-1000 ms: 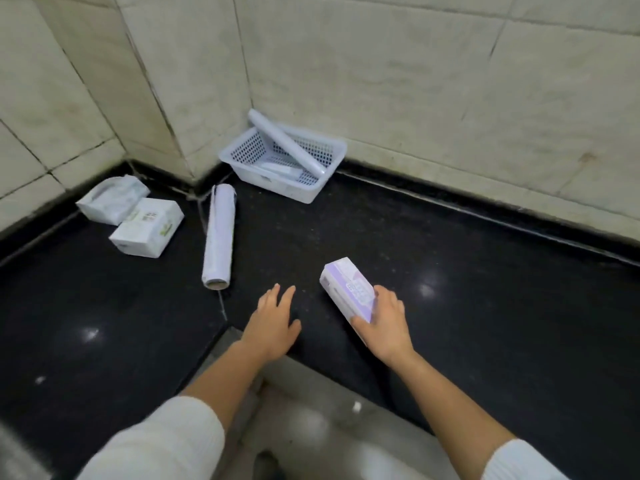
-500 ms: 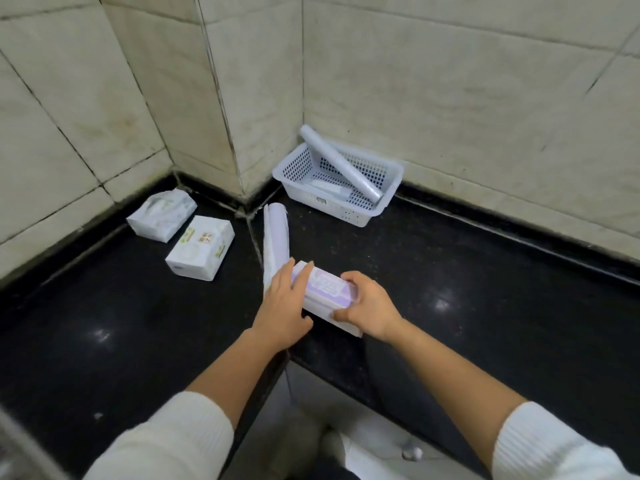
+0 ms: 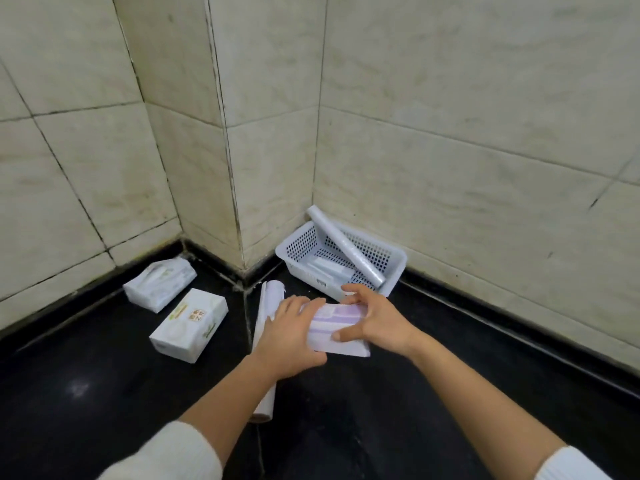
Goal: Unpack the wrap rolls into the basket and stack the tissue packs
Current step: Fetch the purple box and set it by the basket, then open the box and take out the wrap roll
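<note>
A purple-and-white box (image 3: 337, 327) is held over the black counter between both hands. My left hand (image 3: 289, 336) covers its left end and my right hand (image 3: 372, 320) grips its right end. Under my left forearm lies a white wrap roll (image 3: 268, 303), mostly hidden. The white perforated basket (image 3: 298, 245) stands in the corner with one wrap roll (image 3: 344, 245) leaning across it and another lying inside. Two white tissue packs rest at the left: one (image 3: 188, 323) nearer me, one (image 3: 159, 284) against the wall.
Beige tiled walls meet in a jutting corner (image 3: 239, 202) just behind the basket and the tissue packs. The glossy black counter (image 3: 450, 375) stretches right and toward me.
Both hands carried the purple box farther from me, toward the basket. My left hand, free a second ago, now clasps the box's left end. The view has shifted left toward the corner.
</note>
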The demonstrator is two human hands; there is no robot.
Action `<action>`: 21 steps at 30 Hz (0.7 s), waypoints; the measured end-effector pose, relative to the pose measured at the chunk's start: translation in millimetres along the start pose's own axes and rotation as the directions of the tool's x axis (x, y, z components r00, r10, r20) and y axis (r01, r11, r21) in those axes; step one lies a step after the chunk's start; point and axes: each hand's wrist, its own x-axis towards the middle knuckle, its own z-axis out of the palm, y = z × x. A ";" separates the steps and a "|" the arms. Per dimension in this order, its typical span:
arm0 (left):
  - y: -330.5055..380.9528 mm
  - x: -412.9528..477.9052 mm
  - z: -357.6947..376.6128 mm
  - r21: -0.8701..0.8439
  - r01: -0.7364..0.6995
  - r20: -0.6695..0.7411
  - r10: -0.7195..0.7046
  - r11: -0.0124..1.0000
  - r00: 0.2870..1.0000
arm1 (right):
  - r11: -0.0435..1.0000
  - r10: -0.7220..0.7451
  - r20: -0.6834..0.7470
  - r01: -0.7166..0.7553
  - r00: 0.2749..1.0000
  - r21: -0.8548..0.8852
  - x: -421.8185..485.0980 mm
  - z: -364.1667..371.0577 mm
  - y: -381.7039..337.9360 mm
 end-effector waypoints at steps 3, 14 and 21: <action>-5.2 14.8 -11.4 -0.100 0.031 -0.043 -0.036 0.995 0.998 | 0.999 -0.009 -0.041 0.011 0.999 0.043 7.3 -21.4 -4.9; -25.7 42.4 -14.4 -0.263 0.045 0.047 -0.034 0.964 0.998 | 0.977 0.063 -0.051 -0.051 0.997 0.205 19.5 -36.8 -2.7; -36.7 51.0 -18.1 -0.393 0.068 0.082 -0.039 0.917 0.996 | 0.986 0.102 -0.280 -0.060 0.955 0.152 25.9 -47.3 -4.3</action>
